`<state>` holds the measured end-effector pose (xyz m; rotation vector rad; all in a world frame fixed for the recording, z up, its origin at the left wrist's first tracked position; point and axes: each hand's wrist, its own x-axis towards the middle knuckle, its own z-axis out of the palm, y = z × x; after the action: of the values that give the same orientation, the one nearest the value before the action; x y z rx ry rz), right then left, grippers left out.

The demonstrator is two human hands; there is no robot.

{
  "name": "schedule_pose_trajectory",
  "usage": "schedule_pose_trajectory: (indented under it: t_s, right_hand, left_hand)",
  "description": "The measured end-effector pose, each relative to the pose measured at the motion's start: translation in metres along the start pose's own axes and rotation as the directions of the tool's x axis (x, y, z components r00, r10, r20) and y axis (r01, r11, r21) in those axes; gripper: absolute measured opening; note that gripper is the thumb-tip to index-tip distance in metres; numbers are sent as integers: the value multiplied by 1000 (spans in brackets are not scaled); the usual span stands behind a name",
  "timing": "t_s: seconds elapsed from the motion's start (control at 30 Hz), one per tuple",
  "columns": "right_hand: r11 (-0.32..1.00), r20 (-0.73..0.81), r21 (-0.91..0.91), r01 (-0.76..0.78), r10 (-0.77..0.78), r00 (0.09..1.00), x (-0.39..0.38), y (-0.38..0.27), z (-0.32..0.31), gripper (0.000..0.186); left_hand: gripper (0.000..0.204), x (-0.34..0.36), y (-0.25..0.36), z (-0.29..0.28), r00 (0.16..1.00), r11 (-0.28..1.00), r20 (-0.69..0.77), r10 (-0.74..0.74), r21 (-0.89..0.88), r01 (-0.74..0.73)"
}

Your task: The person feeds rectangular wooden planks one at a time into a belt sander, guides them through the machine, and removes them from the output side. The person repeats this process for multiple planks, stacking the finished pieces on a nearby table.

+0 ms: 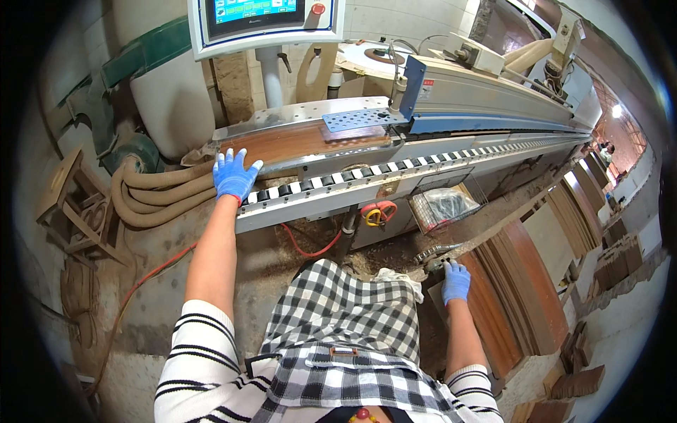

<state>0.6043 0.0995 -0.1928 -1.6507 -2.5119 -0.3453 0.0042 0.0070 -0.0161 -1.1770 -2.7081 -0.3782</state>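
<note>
My left hand [235,176], in a blue glove with pale fingertips, is spread at the left end of a brown wooden board [282,143]. The board lies on the infeed of a long machine [486,116], its right end under a blue perforated plate [360,119]. Beneath my palm starts a track of black and white pads [321,182]. My right hand [457,283], gloved the same way, rests with fingers extended at the near left corner of a stack of brown panels [504,282]. Its fingertips are small in view, and I see nothing held in them.
A control screen [257,13] with a red button stands above the machine. Thick hoses [166,190] curl at the left beside a wooden stool [70,204]. Below the track are a wire basket [446,206] and a red air hose [310,248]. More panel stacks [571,211] stand at the right.
</note>
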Motion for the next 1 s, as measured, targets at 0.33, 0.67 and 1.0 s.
schedule_pose_trajectory:
  t_s: [0.33,0.67,1.0]
  right_hand:
    - [937,-145,348,-14,68,987,-87,-55,-48,43]
    - [-819,763,559,133,570,305,-197,51,33,65]
    - [-746,686,624,233,665,294,-205,43,34,76]
  left_hand:
    - [69,-4,-3,0,1000,1000,-25,1,-29,-2]
    - [68,-1,-2,3,1000,999,-28,14,-42,-15]
    - [66,-3,-6,4,999,998,-35,1,-61,-4]
